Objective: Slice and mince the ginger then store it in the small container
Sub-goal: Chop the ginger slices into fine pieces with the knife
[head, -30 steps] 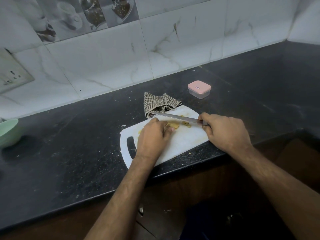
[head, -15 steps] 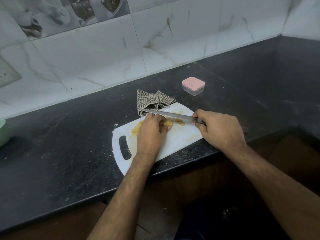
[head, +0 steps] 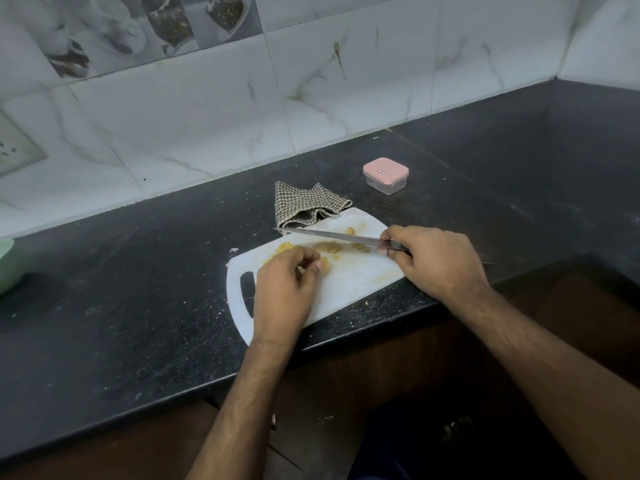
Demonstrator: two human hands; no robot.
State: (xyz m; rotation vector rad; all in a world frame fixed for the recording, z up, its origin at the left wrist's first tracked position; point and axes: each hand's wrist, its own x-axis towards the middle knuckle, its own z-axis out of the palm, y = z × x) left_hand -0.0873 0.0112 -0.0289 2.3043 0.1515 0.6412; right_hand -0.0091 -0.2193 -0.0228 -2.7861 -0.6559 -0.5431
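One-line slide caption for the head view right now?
Right hand holds long steel knife over white plastic cutting board; left hand pinches yellow ginger piece.

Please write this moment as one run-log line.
step: mincing ginger on board | right hand: grips knife | left hand: pinches ginger piece | container: lid on

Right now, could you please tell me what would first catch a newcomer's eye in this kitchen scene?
The white cutting board at the dark counter's front edge draws the eye, with yellow ginger strewn over it. Above it the right hand grips a long knife, while the left hand pinches a ginger piece. Behind, a pink-lidded small container stands closed.
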